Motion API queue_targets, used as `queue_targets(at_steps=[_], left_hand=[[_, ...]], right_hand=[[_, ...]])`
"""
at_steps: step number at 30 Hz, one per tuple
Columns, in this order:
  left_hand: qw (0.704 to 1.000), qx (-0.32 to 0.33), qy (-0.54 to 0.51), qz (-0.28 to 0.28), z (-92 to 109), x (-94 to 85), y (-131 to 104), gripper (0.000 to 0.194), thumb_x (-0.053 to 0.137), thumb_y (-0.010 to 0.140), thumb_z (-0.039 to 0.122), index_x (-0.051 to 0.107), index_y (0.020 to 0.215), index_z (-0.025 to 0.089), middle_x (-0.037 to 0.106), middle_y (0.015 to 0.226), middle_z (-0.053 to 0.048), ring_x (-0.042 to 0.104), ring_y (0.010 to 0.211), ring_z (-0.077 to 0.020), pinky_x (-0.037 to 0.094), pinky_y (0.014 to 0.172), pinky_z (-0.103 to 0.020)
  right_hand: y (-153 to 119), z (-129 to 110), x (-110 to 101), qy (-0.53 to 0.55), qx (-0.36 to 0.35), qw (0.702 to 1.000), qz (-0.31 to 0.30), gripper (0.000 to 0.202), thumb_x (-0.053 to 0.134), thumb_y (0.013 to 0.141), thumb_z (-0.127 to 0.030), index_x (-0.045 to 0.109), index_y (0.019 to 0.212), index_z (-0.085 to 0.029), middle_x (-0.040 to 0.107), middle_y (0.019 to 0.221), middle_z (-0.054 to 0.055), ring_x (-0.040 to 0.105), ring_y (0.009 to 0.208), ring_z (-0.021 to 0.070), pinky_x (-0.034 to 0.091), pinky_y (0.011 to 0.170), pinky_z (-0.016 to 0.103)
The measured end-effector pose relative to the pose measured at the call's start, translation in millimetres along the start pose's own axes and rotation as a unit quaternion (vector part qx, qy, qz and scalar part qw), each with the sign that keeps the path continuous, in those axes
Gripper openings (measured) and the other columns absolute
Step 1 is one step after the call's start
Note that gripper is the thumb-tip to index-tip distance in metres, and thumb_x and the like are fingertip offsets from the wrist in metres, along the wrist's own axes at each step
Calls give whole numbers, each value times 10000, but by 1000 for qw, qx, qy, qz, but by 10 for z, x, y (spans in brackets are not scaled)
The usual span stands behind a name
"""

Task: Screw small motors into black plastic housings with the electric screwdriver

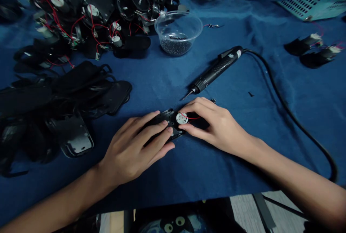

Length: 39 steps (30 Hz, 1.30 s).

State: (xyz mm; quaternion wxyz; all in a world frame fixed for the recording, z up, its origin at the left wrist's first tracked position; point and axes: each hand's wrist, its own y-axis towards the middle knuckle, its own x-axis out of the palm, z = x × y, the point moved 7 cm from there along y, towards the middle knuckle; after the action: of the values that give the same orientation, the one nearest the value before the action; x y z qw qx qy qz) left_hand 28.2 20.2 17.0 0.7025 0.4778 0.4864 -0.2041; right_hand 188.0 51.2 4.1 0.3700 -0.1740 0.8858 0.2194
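My left hand [132, 146] lies over a black plastic casing [173, 134], its fingers across the top and its thumb along the near side, gripping it against the cloth. Much of the casing is hidden under those fingers. At the casing's right end, my right hand [213, 121] has thumb and forefinger closed around a small motor [182, 118] with a white round end and red wires. Whether the motor is fully seated in the casing I cannot tell. Just beyond the hands lies a black electric screwdriver [216, 69], its bit pointing towards them.
Black motor assemblies [116, 38] with red wires are heaped at the back left, near black casings [89, 89]. A clear tub [178, 33] holds small dark screws. Two more motor pieces [315, 49] and a teal basket [313, 6] are at right. The screwdriver's cable [283, 99] curves down the right side.
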Motion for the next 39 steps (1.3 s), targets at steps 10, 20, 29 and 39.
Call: queue_targets(at_steps=[10,20,29,39], left_hand=[[1000,-2,9,-24,18,0,39,350,712,846,255,645,1175,155,692,1158,-37,590,1185,-264,527,892,-382],[999,11,37,-38,11,-10,56,326,673,881,266,640,1190,169,700,1137,-13,590,1184,-255,513,892,-379],[998,31,17,-57,-42,12,54,326,637,910,265,618,1220,165,681,1172,4,558,1209,-240,507,902,-378],[998,39,19,-49,-32,-3,59,303,637,909,273,628,1190,163,691,1143,-3,578,1184,-243,516,892,-379]], right_hand=[[1,-1,-5,1,-6,1000,-5,224,601,906,-335,578,1066,-181,626,999,61,575,936,181,476,844,323],[11,-10,-3,9,-7,1000,-4,236,620,897,-323,593,1061,-155,622,987,52,570,930,158,461,851,293],[5,3,-6,17,-6,1000,-2,254,632,890,-331,604,1050,-136,624,983,53,565,925,153,451,846,284],[13,13,0,19,-5,1000,-4,251,623,895,-332,607,1054,-138,623,986,55,565,926,156,448,853,285]])
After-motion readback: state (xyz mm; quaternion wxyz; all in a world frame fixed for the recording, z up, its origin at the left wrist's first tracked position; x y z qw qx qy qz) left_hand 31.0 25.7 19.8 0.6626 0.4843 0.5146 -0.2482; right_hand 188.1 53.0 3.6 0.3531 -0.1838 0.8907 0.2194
